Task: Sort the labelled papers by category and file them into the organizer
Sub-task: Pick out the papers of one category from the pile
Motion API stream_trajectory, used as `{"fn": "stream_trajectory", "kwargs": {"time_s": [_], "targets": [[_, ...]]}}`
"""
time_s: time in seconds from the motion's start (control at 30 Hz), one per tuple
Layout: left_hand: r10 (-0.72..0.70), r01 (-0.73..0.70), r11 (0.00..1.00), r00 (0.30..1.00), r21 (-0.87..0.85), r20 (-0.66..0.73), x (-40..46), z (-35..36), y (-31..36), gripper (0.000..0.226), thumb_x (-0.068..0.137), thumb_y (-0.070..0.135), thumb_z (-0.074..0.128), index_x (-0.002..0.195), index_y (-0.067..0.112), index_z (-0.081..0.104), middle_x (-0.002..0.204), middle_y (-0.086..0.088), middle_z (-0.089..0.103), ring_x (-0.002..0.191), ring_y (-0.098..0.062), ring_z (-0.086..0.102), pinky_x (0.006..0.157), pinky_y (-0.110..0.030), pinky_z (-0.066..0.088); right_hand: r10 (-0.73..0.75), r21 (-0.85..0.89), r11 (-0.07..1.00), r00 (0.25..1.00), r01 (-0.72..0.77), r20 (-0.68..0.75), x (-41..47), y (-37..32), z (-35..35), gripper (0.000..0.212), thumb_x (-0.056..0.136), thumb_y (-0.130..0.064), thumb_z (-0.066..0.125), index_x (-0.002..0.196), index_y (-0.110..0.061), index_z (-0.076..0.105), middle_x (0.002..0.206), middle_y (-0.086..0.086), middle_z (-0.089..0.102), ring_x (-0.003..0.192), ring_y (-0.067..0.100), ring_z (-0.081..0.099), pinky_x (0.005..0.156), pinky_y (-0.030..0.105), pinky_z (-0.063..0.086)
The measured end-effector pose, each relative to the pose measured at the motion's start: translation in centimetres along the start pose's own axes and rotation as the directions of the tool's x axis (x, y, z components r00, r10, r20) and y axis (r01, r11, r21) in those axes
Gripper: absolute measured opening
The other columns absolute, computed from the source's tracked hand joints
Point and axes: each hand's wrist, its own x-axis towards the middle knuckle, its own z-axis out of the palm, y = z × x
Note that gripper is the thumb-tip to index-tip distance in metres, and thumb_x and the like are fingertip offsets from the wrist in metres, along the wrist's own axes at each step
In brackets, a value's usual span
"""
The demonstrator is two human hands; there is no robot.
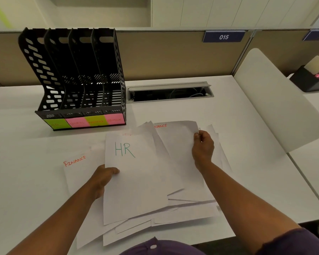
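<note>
Fingers (pixel 114 171) of our left hand (pixel 103 178) pinch the HR sheet (pixel 134 177) at its left edge; our right hand (pixel 202 148) grips a Finance sheet (pixel 177 137). We judge the organizer (pixel 77 80) lies ahead-left, nearer the left fingers.

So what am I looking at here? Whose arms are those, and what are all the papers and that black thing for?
The camera sits on a person's head and looks down, so you see their own two arms. No robot here. On the white desk lies a messy pile of papers. The left hand holds the edge of a sheet marked HR. The right hand pinches the corner of a sheet marked FINANCE. Another FINANCE sheet lies at the left. The black organizer behind has four slots with green and pink sticky labels. I can see no papers in it yet.
</note>
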Motion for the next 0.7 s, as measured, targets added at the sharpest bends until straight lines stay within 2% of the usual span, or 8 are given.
{"fn": "stream_trajectory", "kwargs": {"time_s": [0.1,0.2,0.37,0.43,0.5,0.57,0.6,0.7], "targets": [[0.009,-0.008,1.000,0.999,0.025,-0.033,0.1,0.1,-0.2,0.029,0.090,0.004,0.064,0.119,0.003,0.063,0.096,-0.015,0.069,0.085,-0.036,0.066,0.079,-0.043,0.054,-0.006,-0.039,0.999,1.000,0.005,-0.017,0.5,0.3,-0.2,0.013,0.102,-0.023,0.054,0.102,-0.022,0.067,0.098,-0.003,0.069,0.094,0.021,0.065,0.087,0.035,0.054],[0.022,-0.019,0.999,0.998,0.046,-0.054,0.2,0.1,-0.1,0.031,0.091,0.005,0.064,0.121,0.004,0.061,0.095,-0.013,0.068,0.084,-0.034,0.066,0.073,-0.039,0.054,-0.018,-0.061,0.998,1.000,0.018,-0.008,0.3,0.6,-0.2,0.015,0.101,-0.024,0.054,0.100,-0.021,0.068,0.092,-0.004,0.070,0.086,0.019,0.065,0.082,0.037,0.055],[0.024,-0.020,0.997,0.998,0.074,-0.055,0.1,0.2,0.2,0.034,0.091,0.007,0.064,0.125,0.004,0.059,0.100,-0.014,0.067,0.085,-0.033,0.066,0.077,-0.041,0.053,0.023,-0.153,0.988,0.957,0.022,0.289,-0.7,1.2,-0.2,0.019,0.101,-0.017,0.053,0.095,-0.019,0.071,0.081,-0.003,0.066,0.072,0.016,0.055,0.066,0.029,0.045],[0.034,-0.029,0.996,0.998,0.087,-0.049,0.2,0.4,0.3,0.036,0.091,0.007,0.065,0.126,0.004,0.059,0.103,-0.016,0.068,0.086,-0.034,0.066,0.079,-0.042,0.053,0.052,-0.166,0.986,0.917,0.015,0.395,-1.0,1.4,-0.1,0.023,0.102,-0.016,0.051,0.100,-0.023,0.072,0.091,-0.005,0.071,0.083,0.018,0.062,0.072,0.030,0.048],[0.040,-0.037,0.994,0.999,0.104,-0.035,0.0,0.6,0.4,0.037,0.091,0.009,0.065,0.128,0.005,0.059,0.109,-0.017,0.067,0.091,-0.035,0.066,0.083,-0.045,0.054,0.065,-0.225,0.974,0.899,0.038,0.433,-1.2,1.7,0.1,0.028,0.103,-0.017,0.049,0.119,-0.026,0.070,0.118,-0.005,0.071,0.109,0.020,0.065,0.089,0.032,0.050],[0.043,-0.040,0.991,0.999,0.126,-0.025,-0.1,0.8,0.5,0.038,0.092,0.010,0.064,0.129,0.006,0.059,0.113,-0.017,0.067,0.094,-0.036,0.066,0.087,-0.048,0.054,0.047,-0.462,0.881,0.954,0.100,0.296,-0.9,1.9,0.2,0.038,0.102,-0.024,0.051,0.140,-0.026,0.057,0.149,-0.004,0.053,0.134,0.022,0.050,0.107,0.043,0.043],[0.041,-0.038,0.991,0.999,0.131,-0.022,-0.1,0.9,0.5,0.037,0.092,0.010,0.064,0.129,0.007,0.059,0.112,-0.017,0.068,0.094,-0.036,0.066,0.087,-0.048,0.055,0.052,-0.578,0.813,0.980,0.070,0.191,-0.7,1.9,0.1,0.045,0.101,-0.026,0.052,0.146,-0.026,0.050,0.157,-0.003,0.042,0.141,0.024,0.043,0.111,0.048,0.039],[0.018,-0.016,0.992,1.000,0.124,-0.013,-0.3,1.0,0.2,0.031,0.091,0.008,0.063,0.123,0.006,0.062,0.103,-0.015,0.070,0.090,-0.035,0.068,0.077,-0.041,0.056,0.201,-0.654,0.743,0.980,-0.142,0.016,0.0,1.5,-0.8,0.062,0.097,-0.023,0.055,0.155,-0.027,0.032,0.159,0.002,0.033,0.140,0.030,0.039,0.109,0.054,0.035]]}}
